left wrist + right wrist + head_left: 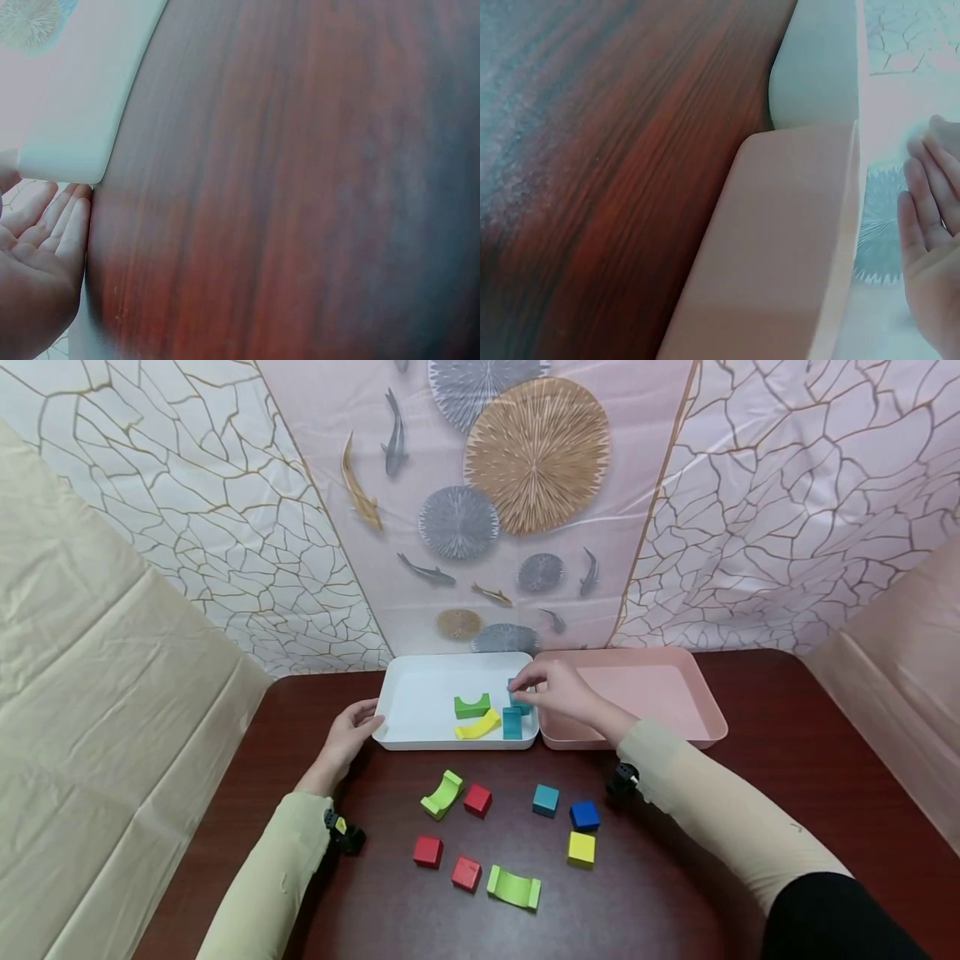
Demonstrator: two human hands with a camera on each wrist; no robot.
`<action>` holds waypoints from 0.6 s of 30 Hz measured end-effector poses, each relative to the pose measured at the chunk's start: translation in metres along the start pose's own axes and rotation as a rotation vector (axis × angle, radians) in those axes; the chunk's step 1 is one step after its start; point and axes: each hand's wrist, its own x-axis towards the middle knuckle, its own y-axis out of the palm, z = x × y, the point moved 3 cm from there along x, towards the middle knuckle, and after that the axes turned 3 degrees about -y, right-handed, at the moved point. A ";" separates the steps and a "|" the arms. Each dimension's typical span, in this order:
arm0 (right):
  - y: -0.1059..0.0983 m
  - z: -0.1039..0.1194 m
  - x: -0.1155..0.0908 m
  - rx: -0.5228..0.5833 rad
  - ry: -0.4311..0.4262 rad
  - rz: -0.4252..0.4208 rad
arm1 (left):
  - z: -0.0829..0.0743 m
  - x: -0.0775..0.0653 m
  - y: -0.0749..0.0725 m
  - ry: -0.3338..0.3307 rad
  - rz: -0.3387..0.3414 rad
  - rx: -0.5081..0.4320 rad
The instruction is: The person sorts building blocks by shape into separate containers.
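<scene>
My left hand (348,735) is at the left end of the white tray (416,693), thumb by the rim. In the left wrist view its fingers (71,232) lie fairly straight against the tray's end wall. Over the tray's right side, my right hand (562,689) has its fingertips just above a teal block (522,706), partly covering it. No block shows between these fingers (922,195) in the right wrist view. Beside it in the tray are another teal block (512,724), a green arch block (472,707) and a yellow curved block (477,725).
A pink tray (708,727) adjoins the white one on the right, beneath my right forearm. Nearer me on the dark table lie several red cubes (428,852), green curved blocks (514,887), a teal cube (545,800), a blue cube (585,816) and a yellow cube (581,849).
</scene>
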 end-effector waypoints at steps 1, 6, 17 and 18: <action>0.000 0.002 -0.001 0.003 -0.007 0.009 | 0.000 0.001 0.000 -0.003 0.000 -0.003; -0.002 0.017 -0.009 0.023 -0.037 0.042 | 0.001 0.001 -0.002 -0.014 0.011 -0.004; 0.002 0.042 -0.022 -0.047 -0.164 0.114 | -0.001 -0.001 -0.001 -0.014 0.019 -0.016; 0.002 0.045 -0.024 -0.047 -0.173 0.123 | -0.001 -0.002 -0.001 -0.014 0.019 -0.012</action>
